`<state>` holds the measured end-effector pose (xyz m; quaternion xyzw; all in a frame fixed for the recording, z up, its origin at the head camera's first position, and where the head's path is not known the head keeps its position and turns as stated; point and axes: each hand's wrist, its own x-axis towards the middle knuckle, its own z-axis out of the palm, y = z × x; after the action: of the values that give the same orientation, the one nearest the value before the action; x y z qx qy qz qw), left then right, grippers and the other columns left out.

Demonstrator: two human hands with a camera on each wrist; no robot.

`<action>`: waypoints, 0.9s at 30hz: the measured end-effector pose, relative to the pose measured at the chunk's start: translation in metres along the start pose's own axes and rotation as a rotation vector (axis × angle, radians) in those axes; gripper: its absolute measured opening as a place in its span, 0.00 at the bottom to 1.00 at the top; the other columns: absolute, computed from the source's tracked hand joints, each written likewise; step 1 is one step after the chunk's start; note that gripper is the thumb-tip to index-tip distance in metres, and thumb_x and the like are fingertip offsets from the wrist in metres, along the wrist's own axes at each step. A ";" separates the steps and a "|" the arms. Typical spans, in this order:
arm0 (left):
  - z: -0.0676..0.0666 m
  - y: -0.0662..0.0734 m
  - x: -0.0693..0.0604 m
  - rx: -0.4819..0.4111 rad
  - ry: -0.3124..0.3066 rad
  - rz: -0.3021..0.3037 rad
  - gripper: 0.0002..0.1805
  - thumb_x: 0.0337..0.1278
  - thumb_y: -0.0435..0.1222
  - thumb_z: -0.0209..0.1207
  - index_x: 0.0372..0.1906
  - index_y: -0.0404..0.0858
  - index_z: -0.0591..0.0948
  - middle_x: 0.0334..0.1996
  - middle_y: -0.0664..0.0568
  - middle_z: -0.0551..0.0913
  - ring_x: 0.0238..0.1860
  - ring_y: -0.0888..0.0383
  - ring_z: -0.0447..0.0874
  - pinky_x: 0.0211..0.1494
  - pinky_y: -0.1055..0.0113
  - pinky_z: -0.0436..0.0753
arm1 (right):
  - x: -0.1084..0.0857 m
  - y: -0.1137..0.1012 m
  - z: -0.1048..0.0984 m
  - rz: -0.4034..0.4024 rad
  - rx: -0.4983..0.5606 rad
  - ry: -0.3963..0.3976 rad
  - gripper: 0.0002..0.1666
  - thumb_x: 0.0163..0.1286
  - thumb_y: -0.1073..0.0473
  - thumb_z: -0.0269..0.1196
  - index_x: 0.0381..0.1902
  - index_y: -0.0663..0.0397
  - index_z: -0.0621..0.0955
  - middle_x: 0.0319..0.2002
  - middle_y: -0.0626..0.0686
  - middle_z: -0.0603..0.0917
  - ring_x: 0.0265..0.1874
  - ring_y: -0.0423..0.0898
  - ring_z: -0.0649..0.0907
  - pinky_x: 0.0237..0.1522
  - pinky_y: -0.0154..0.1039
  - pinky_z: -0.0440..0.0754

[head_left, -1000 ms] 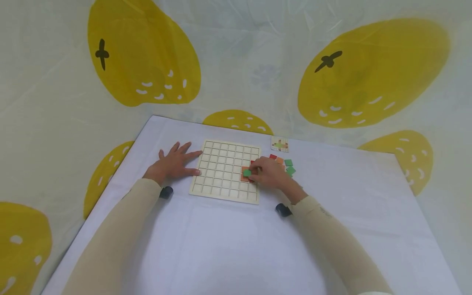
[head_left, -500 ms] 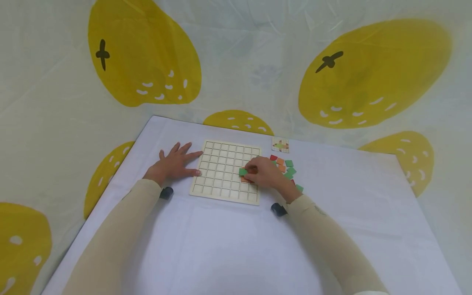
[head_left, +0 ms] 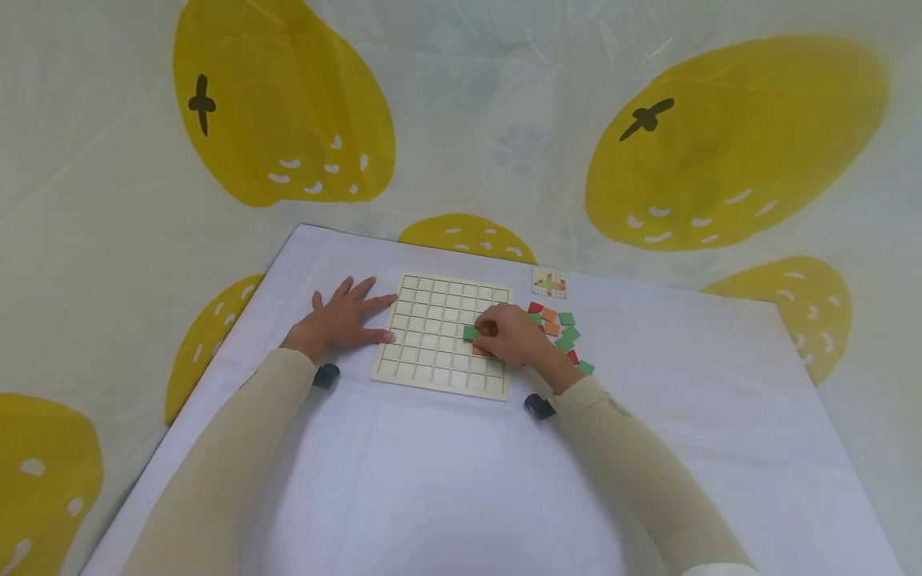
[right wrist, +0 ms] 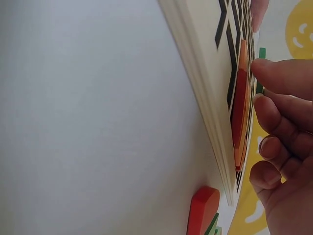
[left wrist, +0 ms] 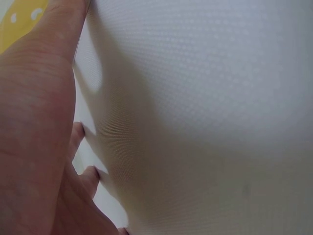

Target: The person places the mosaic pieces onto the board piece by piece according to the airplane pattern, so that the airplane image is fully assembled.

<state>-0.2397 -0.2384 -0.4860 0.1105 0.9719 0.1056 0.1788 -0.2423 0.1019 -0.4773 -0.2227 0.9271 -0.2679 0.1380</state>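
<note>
White cloth-covered desk (head_left: 432, 480) beneath; right grip (head_left: 510, 334) pinches a green square tile (head_left: 470, 334), best lowered level onto pale wooden grid board (head_left: 425, 349) below; left grip (head_left: 342, 322) lies spread

Left hand (head_left: 342, 320) spread wide, right hand (head_left: 510, 332) bunched in a pinch.
The left arm (head_left: 209, 464), in a long pale sleeve, slants from the near left toward the far side; the hand lies back up, fingers (head_left: 380, 302) fanned apart, thumb (head_left: 376, 336) pointing right. The right arm (head_left: 648, 472), sleeved alike, slants from the near right toward the far left, its wrist (head_left: 565, 374) bare past the cuff. Thumb and forefinger nearly meet at the tips, the other fingers curled in beside them. The two hands are well apart.
</note>
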 end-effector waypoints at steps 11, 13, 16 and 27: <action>-0.001 0.000 0.000 -0.001 -0.006 0.001 0.49 0.56 0.77 0.54 0.81 0.73 0.55 0.87 0.51 0.41 0.86 0.33 0.33 0.73 0.15 0.40 | 0.005 -0.003 0.001 0.008 -0.010 0.019 0.15 0.70 0.56 0.69 0.51 0.55 0.89 0.34 0.51 0.82 0.37 0.48 0.79 0.37 0.38 0.76; -0.002 0.001 0.000 0.001 -0.006 -0.002 0.48 0.56 0.77 0.54 0.81 0.73 0.55 0.87 0.51 0.41 0.86 0.33 0.33 0.73 0.15 0.40 | 0.006 -0.003 0.001 0.005 -0.009 0.021 0.15 0.70 0.56 0.69 0.51 0.56 0.89 0.33 0.51 0.82 0.36 0.48 0.78 0.37 0.38 0.76; -0.001 0.000 0.000 0.001 -0.003 -0.003 0.48 0.55 0.77 0.54 0.81 0.73 0.55 0.88 0.51 0.41 0.86 0.34 0.33 0.73 0.15 0.40 | 0.007 -0.004 0.001 0.005 -0.010 0.020 0.15 0.70 0.55 0.69 0.50 0.55 0.89 0.32 0.51 0.81 0.36 0.48 0.78 0.37 0.38 0.75; 0.001 -0.003 0.003 -0.017 -0.011 0.011 0.50 0.53 0.79 0.54 0.81 0.73 0.55 0.87 0.51 0.41 0.86 0.33 0.32 0.72 0.14 0.39 | 0.010 -0.007 0.005 0.055 0.000 0.012 0.17 0.70 0.54 0.70 0.52 0.54 0.89 0.33 0.51 0.81 0.38 0.48 0.79 0.37 0.38 0.75</action>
<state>-0.2426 -0.2405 -0.4888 0.1151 0.9693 0.1143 0.1846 -0.2466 0.0898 -0.4783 -0.1956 0.9337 -0.2654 0.1398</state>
